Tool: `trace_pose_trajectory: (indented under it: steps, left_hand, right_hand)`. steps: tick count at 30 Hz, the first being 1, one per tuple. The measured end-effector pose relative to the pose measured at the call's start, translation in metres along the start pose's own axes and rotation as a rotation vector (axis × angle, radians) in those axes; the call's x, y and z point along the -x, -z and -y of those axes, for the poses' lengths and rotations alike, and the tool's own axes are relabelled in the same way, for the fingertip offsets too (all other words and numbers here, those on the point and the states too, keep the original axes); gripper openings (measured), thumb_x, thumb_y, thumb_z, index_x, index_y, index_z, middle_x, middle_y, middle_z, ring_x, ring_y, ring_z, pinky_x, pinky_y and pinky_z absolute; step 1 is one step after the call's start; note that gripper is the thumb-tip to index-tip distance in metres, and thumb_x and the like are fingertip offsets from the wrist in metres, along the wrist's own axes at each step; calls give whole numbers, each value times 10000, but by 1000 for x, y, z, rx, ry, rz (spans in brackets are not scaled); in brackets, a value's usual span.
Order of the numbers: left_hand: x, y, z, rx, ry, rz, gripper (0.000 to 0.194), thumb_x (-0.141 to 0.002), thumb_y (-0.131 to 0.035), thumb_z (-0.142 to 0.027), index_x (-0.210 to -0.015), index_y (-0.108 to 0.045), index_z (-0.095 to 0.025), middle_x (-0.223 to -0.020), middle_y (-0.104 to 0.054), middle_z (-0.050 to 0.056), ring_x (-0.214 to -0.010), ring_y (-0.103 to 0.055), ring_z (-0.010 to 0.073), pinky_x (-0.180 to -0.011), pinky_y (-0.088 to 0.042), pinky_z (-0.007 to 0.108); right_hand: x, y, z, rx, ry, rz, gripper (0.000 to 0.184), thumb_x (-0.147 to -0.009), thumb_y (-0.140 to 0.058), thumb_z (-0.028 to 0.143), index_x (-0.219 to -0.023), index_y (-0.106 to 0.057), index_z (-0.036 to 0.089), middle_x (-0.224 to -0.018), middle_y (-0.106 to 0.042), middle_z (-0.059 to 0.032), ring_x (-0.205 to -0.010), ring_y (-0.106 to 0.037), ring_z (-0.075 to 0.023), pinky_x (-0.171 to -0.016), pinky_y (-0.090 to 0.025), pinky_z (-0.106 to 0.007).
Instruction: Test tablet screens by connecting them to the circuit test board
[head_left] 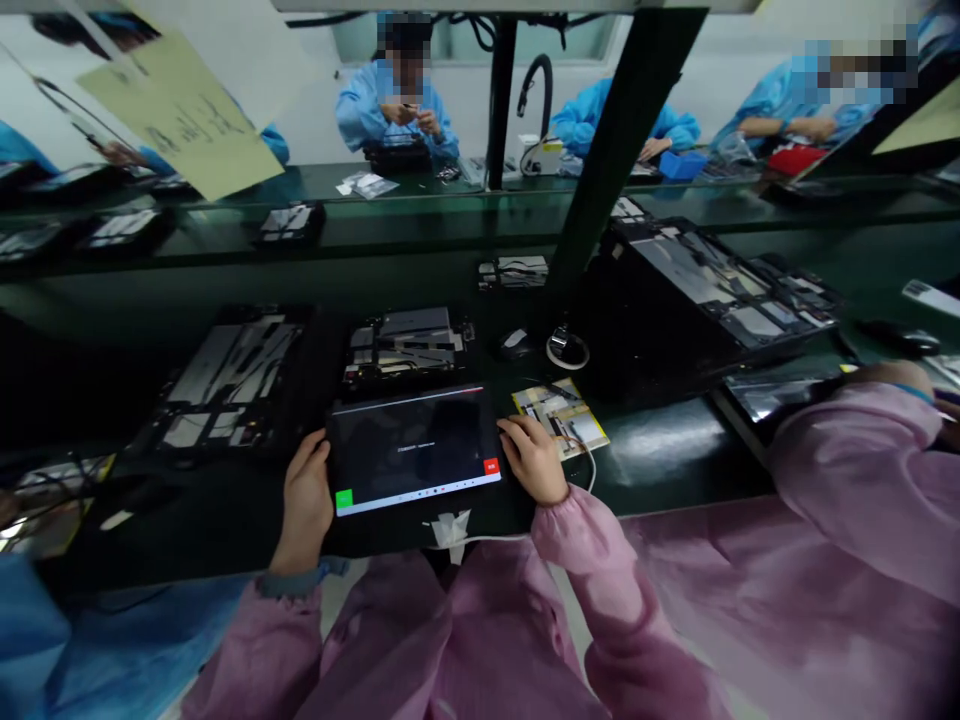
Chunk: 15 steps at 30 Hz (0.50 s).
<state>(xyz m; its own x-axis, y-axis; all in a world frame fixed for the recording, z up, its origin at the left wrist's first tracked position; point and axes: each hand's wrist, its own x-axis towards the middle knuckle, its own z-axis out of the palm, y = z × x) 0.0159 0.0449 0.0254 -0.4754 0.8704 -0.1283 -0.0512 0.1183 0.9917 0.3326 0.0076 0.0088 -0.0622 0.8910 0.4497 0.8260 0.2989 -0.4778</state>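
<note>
A tablet [420,450] with its screen lit faces me, tilted over the dark green bench. Its display shows a dark window with a green square at the lower left and a red one at the lower right. My left hand [306,495] grips its left edge, thumb near the front. At the right edge, my right hand [534,458] is bent round the side, its fingertips partly hidden there. Just beyond that hand lies a battery-like pack with a circuit board [562,415], a white cable running from it.
Opened tablets with bare insides lie in stacks at the left [232,380], behind the tablet [409,340] and at the right [720,280]. A white ring-shaped object [568,350] sits near a dark post [622,130]. Co-workers in blue and pink sleeves work around the bench.
</note>
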Motion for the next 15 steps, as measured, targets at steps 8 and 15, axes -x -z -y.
trace_pose_trajectory:
  steps: [8,15]
  left_hand:
    - [-6,0,9,98,97,-11,333,-634,-687,-332,-938,-674,-196,-980,-684,27,-1036,-598,222,-976,-437,337]
    - [-7,5,14,39,12,21,275,-685,-664,-337,-920,-681,-194,-1034,-677,48,-1056,-596,226,-1015,-421,353]
  right_hand:
    - [-1,0,0,-4,-9,2,275,-964,-424,227,-1121,-650,218,-1050,-621,-105,-993,-614,-215,-845,-544,-366]
    - [-1,0,0,-23,-2,-4,272,-967,-425,225,-1108,-655,191,-1043,-623,-116,-978,-615,-210,-850,-542,-350]
